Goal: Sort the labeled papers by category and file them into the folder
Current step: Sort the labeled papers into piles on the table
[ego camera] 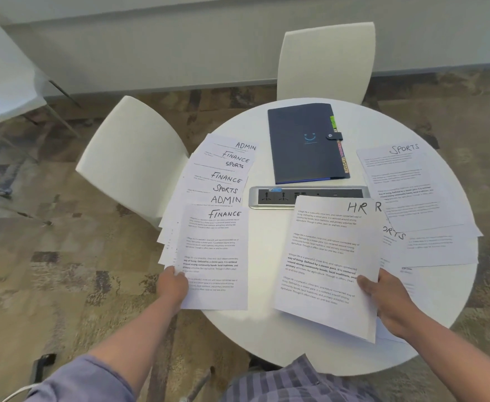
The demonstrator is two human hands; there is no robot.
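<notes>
Papers being sorted, filing not begun: left hand (pixel 173 285) pinching fanned unsorted stack (pixel 209 227), FINANCE showing on top; right hand (pixel 388 300) gripping HR sheet (pixel 325 256). Next, likely: laying HR by SPORTS pile (pixel 412 192). Folder (pixel 304 143) lying closed on round white tabletop (pixel 252 329). Chairs (pixel 133 158) standing around, patterned carpet (pixel 63 271) lying below.

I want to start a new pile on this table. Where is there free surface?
Bare table shows between the FINANCE sheet and the HR sheet, below the socket strip. A smaller patch lies between the folder and the SPORTS sheet. The left and right sides are crowded with papers.
</notes>
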